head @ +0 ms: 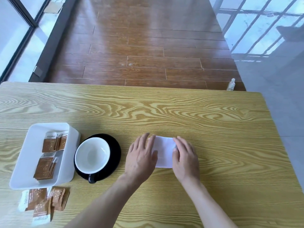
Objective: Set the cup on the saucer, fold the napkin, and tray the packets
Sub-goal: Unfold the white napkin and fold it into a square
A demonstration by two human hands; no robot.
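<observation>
A white napkin [164,152], folded into a narrow rectangle, lies flat on the wooden table [164,109]. My left hand [141,157] rests palm down on its left edge, and my right hand [185,157] presses its right edge, fingers on the paper. Left of them a black cup with a white inside [92,156] stands on a black saucer [115,155], handle toward me. A white tray [31,155] at the far left holds several brown packets [47,155]. More brown packets [42,201] lie loose on the table in front of the tray.
A small clear bottle [231,84] stands on the floor beyond the table's far right corner. Wooden floor lies beyond the far edge, with glass panels on both sides.
</observation>
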